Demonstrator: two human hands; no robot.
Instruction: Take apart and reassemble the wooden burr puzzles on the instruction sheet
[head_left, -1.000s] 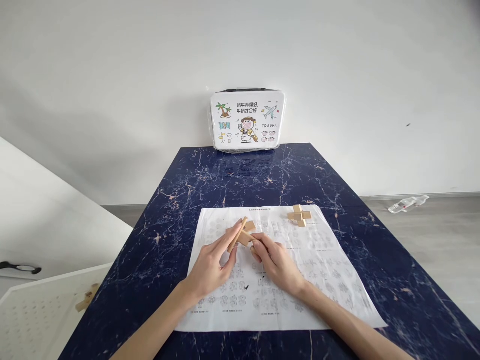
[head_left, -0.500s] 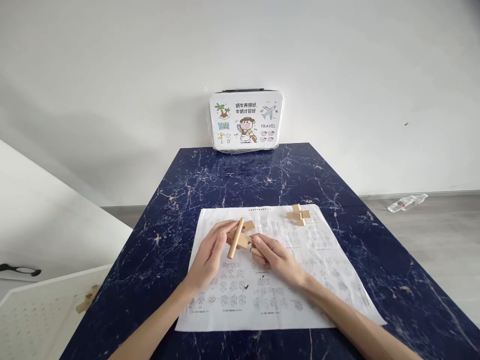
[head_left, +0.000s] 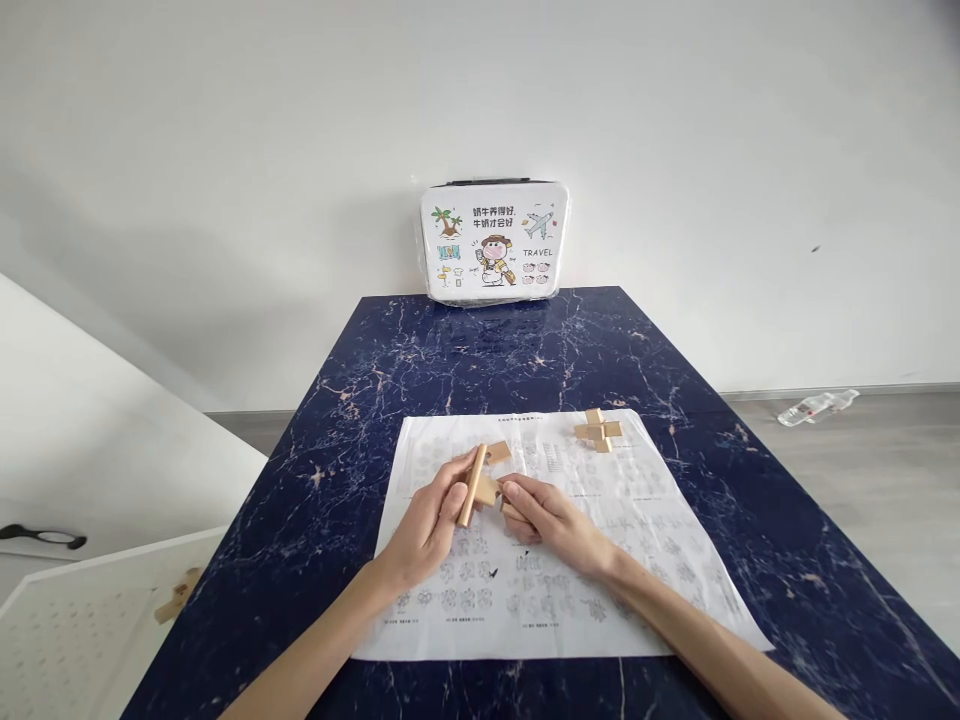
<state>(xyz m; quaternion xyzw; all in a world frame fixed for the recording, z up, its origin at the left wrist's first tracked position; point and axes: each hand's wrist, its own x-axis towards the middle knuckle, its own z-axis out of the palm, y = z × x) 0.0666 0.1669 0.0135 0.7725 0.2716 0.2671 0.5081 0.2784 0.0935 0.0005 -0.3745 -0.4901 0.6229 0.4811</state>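
Wooden puzzle pieces are between my two hands, above a printed diagram sheet (head_left: 570, 640). My left hand (head_left: 429, 515) is closed on a long wooden rod (head_left: 472, 485), which slants up to the right, and on a notched piece (head_left: 486, 490) beside it. Fingers of my right hand (head_left: 559, 520) pinch another small wooden piece (head_left: 516, 515) at the right end of the notched one. A separate flat wooden piece (head_left: 499, 452) shows just behind the rod; whether it touches the sheet cannot be told. My left fingertips are partly hidden behind the rod.
An assembled wooden cross puzzle (head_left: 598, 431) sits on the sheet's back right corner. A white printed case (head_left: 495, 240) stands at the far edge of the blue marbled table (head_left: 480, 370). Lower left are more wooden pieces (head_left: 177, 597); a plastic bottle (head_left: 817, 406) lies on the floor.
My left hand has shifted slightly right and down, its thumb now pressing against the rod. The rod has moved a little lower. My right hand has hardly moved.
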